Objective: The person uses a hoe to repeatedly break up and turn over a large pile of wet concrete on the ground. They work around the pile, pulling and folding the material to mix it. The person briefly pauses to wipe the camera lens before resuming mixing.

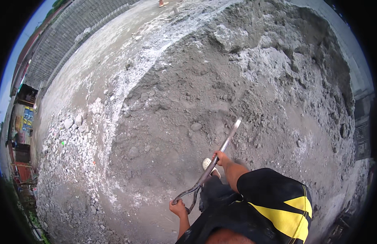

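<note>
A shovel slants across the lower middle, its split metal handle toward me. My left hand is closed around the handle's end. Farther up, my right hand grips the shaft, with that arm reaching out of a black and yellow sleeve. The shovel's bright far end meets loose grey sand at the foot of a large pile. How much of the blade is buried, I cannot tell. My foot in a pale clog stands beside the shaft.
The sand pile rises steeply at the far right, with a crumbly overhanging edge. Pale stones are strewn on the left. Grey blocks are stacked at the far left. Another person's foot shows at the top edge.
</note>
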A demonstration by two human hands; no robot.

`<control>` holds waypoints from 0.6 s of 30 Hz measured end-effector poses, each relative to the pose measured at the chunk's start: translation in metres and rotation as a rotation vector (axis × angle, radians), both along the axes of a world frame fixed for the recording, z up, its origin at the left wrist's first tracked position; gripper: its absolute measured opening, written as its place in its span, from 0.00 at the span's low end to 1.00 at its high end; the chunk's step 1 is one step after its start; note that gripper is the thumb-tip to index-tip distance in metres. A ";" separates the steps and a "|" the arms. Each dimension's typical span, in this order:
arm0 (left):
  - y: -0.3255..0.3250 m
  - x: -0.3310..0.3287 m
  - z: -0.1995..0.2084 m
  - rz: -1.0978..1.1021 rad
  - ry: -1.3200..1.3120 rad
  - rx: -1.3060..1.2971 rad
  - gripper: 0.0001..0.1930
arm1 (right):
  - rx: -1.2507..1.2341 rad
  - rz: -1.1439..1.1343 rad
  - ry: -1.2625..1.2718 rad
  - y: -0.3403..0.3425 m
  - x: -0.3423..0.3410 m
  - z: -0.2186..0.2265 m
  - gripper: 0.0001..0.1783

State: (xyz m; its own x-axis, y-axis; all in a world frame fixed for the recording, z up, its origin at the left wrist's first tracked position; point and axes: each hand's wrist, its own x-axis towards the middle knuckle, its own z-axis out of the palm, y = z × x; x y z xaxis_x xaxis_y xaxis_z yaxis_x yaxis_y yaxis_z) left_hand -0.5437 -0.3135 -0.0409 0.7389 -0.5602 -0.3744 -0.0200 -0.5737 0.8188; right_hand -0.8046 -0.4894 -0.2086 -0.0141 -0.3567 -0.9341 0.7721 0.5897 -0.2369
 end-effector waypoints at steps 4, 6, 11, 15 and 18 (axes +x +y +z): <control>0.025 0.026 0.022 -0.152 -0.084 0.022 0.07 | 0.008 -0.118 -0.135 0.077 0.010 -0.004 0.07; 0.017 0.024 0.046 -0.263 -0.139 0.079 0.07 | 0.040 -0.233 -0.177 0.110 0.014 0.000 0.05; -0.015 0.011 0.032 -0.722 -0.387 -0.063 0.08 | -0.024 -0.578 -0.298 0.186 -0.027 -0.009 0.07; -0.016 -0.119 0.044 -1.053 -0.389 -0.229 0.07 | -0.093 -1.004 -0.200 0.282 -0.118 0.012 0.06; 0.028 -0.235 0.018 -1.314 -0.270 -0.183 0.11 | -0.048 -1.233 -0.036 0.408 -0.219 0.011 0.07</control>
State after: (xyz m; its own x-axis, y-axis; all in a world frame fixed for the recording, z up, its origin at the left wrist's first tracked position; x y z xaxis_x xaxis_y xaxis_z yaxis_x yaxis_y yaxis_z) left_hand -0.7786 -0.2853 -0.0229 -0.3389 -0.9290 -0.1484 -0.6358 0.1099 0.7640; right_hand -1.0236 -0.0817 -0.1981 -0.3394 -0.1572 -0.9274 0.8128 -0.5453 -0.2050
